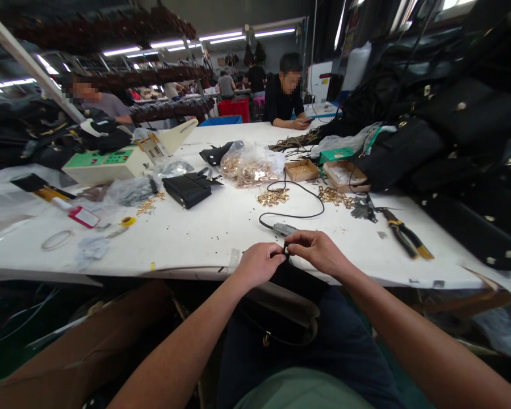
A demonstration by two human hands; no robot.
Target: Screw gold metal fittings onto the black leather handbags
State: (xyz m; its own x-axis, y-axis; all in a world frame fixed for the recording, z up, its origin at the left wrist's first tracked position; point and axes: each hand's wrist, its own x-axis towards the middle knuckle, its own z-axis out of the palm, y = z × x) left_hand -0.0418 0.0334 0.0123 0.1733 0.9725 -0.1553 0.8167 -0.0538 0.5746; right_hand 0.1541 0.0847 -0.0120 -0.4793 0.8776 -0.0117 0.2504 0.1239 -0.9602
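Observation:
A black bag point(300, 282) rests on my lap against the table's front edge, its flap edge and a small gold-coloured fitting showing below. My left hand point(259, 263) is closed on the bag's upper end, thumb and fingers pinched together. Just to its right, my right hand point(319, 250) pinches a narrow black strap end point(285, 247) between thumb and fingers. Whether a small metal part sits in that pinch is too small to tell. Right behind my fingers lies a grey corded tool point(284, 229), partly covered by the right hand.
Gold-coloured metal pieces point(273, 197) lie in piles before a clear bag of fittings point(249, 167) and cardboard boxes point(301, 170). Pliers point(404, 236) lie at right, a black wallet-like bag point(188, 189) and red-labelled bottle point(83, 216) at left. A person point(286, 96) sits across the table.

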